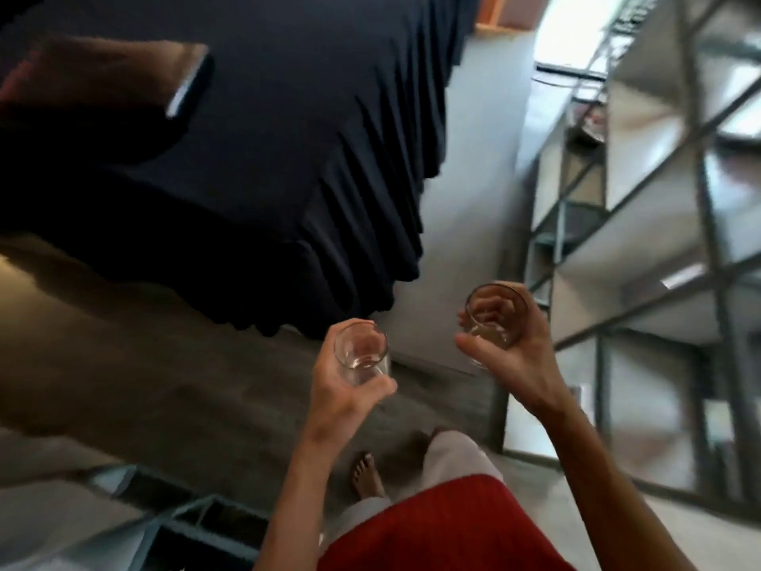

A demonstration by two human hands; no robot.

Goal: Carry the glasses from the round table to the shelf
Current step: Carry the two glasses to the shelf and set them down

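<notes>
Left hand grips one glass, right hand grips another glass, mid-walk toward shelf; tilted glasses could slip, or clip the frame.

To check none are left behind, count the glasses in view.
2. One clear glass tumbler in the left hand, another clear tumbler in the right hand. Blurred grey metal shelf may hide more.

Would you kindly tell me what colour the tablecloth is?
The tablecloth is dark navy, almost black; head view.
</notes>
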